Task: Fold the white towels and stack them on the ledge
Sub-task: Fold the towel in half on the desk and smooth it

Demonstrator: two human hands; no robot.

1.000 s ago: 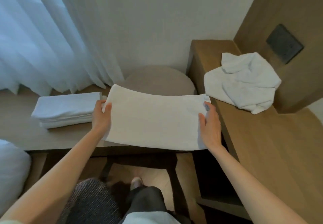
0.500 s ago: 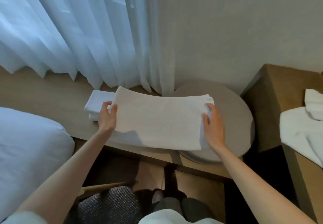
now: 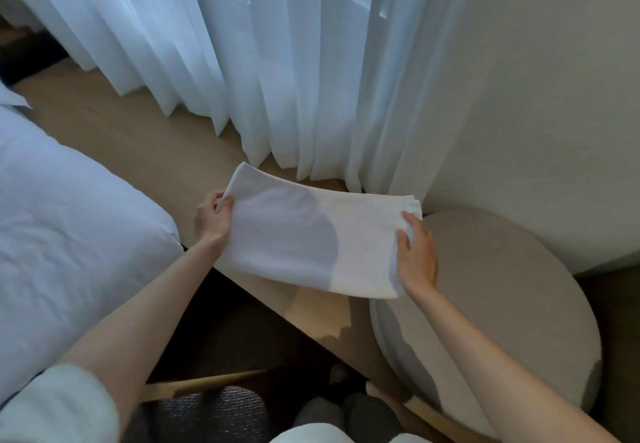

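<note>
Fingers (image 3: 223,204) of the left hand (image 3: 212,221) are curled round the left short edge of a folded white towel (image 3: 304,235), thumb on top, pinching the cloth. The right hand (image 3: 417,257) grips the opposite end, its fingers (image 3: 408,223) bent over the top and the towel's corner bunched beneath the palm. Between the two hands the towel is held flat and spread out, over the wooden ledge (image 3: 138,138) that runs below the sheer curtain (image 3: 242,62). Its near edge juts past the ledge's front. Whether it touches the wood I cannot tell. White bedding (image 3: 69,217) lies to the left, and a round beige stool (image 3: 512,304) stands to the right, against the wall (image 3: 554,96).
</note>
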